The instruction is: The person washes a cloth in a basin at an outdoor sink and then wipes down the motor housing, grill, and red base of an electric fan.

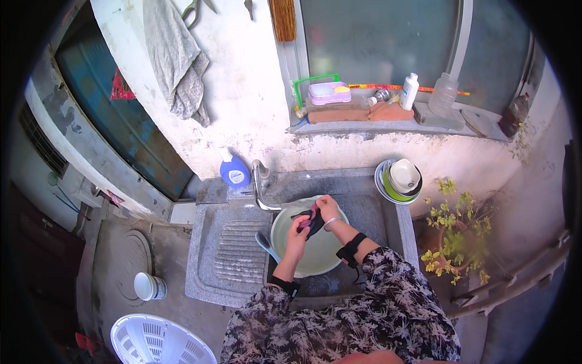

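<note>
Over a pale round basin [323,271] set in the stone sink, my two hands hold a small dark cloth with a pinkish part [313,223]. My left hand [296,241] grips its lower left side, fingers bent around it. On its upper right side, my right hand [328,210] pinches the cloth near the basin's far rim; a bracelet circles that wrist. The cloth's exact kind is hard to make out. Light-coloured liquid lies in the basin. Beside my left wrist, a blue-handled tool [266,245] leans on the basin's left rim. The metal tap [260,187] stands just beyond.
A ribbed stone washboard [241,252] lies left of the basin. Behind it stands a blue bottle [234,171]. Stacked bowls [403,177] sit at the sink's back right corner. A white basket [159,341] and a small bucket [150,286] are at left; a potted plant [456,238] is at right.
</note>
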### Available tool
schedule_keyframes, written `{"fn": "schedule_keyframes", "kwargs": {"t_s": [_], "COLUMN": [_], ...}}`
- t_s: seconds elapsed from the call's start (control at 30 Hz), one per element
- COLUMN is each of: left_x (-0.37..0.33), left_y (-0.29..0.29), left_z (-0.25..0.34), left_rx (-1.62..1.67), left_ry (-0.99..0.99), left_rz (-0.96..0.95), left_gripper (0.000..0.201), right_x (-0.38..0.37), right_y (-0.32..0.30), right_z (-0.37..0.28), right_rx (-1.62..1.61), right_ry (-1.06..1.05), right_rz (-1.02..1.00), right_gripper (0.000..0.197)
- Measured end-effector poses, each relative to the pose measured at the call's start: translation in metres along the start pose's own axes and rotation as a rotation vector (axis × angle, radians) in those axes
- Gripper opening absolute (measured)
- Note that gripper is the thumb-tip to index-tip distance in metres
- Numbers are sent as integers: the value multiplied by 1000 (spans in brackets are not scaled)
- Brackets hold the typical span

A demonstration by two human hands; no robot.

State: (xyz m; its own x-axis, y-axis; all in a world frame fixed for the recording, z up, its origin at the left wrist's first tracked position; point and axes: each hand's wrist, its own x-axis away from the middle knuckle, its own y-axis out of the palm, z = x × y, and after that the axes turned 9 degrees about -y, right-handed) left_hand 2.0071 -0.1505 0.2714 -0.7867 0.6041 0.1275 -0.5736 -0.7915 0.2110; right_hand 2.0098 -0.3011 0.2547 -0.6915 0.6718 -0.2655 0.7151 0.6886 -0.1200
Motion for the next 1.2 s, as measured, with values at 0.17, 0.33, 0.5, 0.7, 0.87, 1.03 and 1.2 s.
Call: {"fn": "schedule_keyframes", "kwargs": {"t_s": [0.17,0.33,0.5,0.7,0.87,1.03,1.2], "left_x": [-14,-20,-44,-57,-48,-48,-54], "left_y": [-22,-11,-38,-3,-12,-14,-2], "left_z": [-12,-4,-30,-4,25,32,43], "left_rx": [119,283,709,128,-682,-572,-263], "left_ry": [-199,-507,-416,20,77,45,176], "left_rz": [80,135,18,124,148,94,51], "left_gripper": [42,41,30,33,25,28,22], "right_x": [-31,-26,6,-16,-17,-42,-73], "right_y": [19,28,34,-5,17,16,-12], "right_z": [-43,-80,-70,8,-28,7,84], "right_rx": [-770,-916,-757,186,-46,243,219], "right_ry": [302,409,395,26,58,65,358], "right_rz": [-36,-100,-233,-259,-411,-513,38], "right_gripper": [8,14,18,27,52,39,29]}}
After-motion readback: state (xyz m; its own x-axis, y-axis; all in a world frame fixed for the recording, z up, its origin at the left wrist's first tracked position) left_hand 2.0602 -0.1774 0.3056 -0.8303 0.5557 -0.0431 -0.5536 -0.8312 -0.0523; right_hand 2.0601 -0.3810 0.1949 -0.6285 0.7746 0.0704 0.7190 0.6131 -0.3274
